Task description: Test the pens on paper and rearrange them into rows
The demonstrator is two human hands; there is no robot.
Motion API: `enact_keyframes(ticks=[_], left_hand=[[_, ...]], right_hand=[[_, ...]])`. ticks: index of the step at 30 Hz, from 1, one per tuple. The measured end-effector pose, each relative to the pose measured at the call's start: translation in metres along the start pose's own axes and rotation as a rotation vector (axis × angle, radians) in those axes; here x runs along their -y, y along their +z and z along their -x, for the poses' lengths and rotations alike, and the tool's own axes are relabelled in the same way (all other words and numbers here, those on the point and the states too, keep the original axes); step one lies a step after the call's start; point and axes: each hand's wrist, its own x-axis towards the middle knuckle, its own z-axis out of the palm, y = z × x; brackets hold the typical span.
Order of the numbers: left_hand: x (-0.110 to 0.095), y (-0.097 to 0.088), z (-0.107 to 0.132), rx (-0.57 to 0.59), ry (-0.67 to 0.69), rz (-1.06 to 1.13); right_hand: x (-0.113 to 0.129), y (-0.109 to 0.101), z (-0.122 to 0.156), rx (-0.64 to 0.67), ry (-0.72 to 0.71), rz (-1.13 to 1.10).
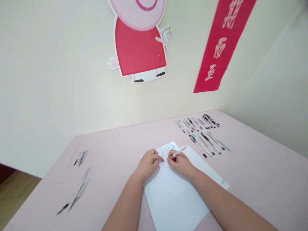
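A white sheet of paper (175, 199) lies on the pink table (115, 154) in front of me, with small handwriting near its far edge. My right hand (179, 163) is closed around a pink-and-white pen (180, 150), its tip down on the written lines. My left hand (149, 162) rests on the paper's far left part, fingers curled down against the sheet and holding nothing that I can see.
Several pens (203, 134) lie in rows at the table's far right. A few more pens (80, 186) lie at the left, with another small group (81, 158) behind them. A cartoon cutout (139, 41) and a red banner (220, 48) hang on the wall.
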Motion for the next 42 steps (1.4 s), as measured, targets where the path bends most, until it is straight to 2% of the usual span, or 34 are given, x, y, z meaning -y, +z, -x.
enact_keyframes(ticks=[18,26,42], left_hand=[[0.0019,0.0011,0.0002,0.000,0.004,-0.007],[0.0045,0.0024,-0.0002,-0.004,0.015,0.000],[0.0025,0.0010,-0.0003,0.009,0.001,-0.003]], right_hand=[[0.0003,0.0008,0.0000,0.004,-0.008,-0.038],[-0.0043,0.0006,-0.0016,-0.068,0.012,-0.033],[-0.0071,0.0013,-0.0016,-0.026,0.005,-0.064]])
